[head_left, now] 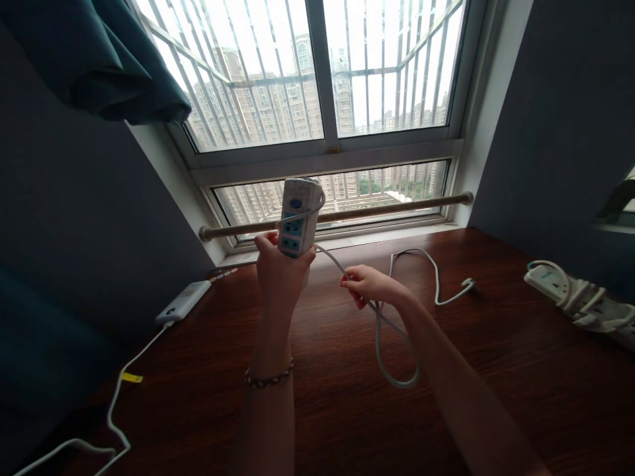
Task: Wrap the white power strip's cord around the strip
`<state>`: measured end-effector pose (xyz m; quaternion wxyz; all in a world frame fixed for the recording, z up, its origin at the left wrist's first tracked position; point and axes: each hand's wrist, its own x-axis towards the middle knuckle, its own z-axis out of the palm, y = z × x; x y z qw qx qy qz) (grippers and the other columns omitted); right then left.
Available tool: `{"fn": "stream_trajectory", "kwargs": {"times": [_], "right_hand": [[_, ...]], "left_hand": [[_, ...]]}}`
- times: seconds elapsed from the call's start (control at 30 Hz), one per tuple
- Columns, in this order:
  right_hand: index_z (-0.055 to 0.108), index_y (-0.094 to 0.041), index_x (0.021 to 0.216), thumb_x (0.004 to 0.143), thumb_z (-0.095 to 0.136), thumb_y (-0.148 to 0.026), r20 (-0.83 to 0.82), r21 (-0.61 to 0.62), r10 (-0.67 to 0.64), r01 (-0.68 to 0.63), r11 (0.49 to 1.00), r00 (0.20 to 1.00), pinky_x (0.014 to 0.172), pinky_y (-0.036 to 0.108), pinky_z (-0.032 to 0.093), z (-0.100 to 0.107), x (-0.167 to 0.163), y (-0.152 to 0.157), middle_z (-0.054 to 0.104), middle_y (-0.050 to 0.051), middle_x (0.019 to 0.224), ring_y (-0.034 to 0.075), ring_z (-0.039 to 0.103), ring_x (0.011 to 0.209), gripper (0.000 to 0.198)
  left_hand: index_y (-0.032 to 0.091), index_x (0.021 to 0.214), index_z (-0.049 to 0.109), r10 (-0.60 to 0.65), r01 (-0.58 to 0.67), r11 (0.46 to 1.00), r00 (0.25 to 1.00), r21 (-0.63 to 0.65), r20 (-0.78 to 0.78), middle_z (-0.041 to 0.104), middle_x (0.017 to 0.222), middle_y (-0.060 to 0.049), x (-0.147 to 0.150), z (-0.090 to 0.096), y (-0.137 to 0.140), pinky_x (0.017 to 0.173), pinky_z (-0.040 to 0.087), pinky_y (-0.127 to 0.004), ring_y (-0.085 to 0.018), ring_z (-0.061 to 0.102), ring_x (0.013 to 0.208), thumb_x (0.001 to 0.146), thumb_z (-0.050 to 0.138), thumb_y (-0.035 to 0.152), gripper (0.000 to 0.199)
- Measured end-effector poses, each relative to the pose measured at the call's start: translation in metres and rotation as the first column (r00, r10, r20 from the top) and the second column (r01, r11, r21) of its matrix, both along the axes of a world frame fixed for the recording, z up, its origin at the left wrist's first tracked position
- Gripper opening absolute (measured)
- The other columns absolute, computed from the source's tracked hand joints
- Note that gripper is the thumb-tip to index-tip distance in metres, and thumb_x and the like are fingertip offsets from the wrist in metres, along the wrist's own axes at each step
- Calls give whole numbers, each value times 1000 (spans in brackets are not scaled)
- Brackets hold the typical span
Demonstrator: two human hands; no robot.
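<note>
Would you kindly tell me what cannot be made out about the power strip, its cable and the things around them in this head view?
- Power strip: its lower end is hidden by the left hand; socket markings are too small.
- White cable: the pinch point is covered by the right hand.
- Second power strip: cut off by the right edge.
- White device: its cord leaves the bottom edge.
</note>
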<state>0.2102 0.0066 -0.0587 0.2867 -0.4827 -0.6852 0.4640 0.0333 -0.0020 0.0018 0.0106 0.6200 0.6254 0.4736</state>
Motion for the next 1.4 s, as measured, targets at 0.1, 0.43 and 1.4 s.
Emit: {"fn": "stream_trajectory", "kwargs": {"times": [0.1,0.43,1.4], "right_hand": [[58,-15,78,86,46,-12,228,322,-118,39,946,967,49,20,38,7,-1,-6,51,-2,53,10,49,47,14],[62,-20,87,95,44,-31,423,802,-602,29,596,678,60,27,28,32,18,-23,67,3,83,18,60,76,23],[61,-12,63,75,63,-45,-104,427,199,-137,894,974,44,20,30,11,35,0,49,-2,50,9,42,46,35]], "left_hand": [[16,120,40,86,-84,996,995,43,-46,59,108,-12,-7,-3,6,79,47,-38,-29,60,94,65,68,48,70],[23,135,40,-21,-59,983,901,-172,-434,56,103,-12,-9,-20,19,78,45,-39,-32,57,95,67,68,35,74],[21,114,58,-907,800,398,270,-449,-323,61,111,-5,-9,4,-16,97,33,-35,-22,52,104,68,72,19,48]]}}
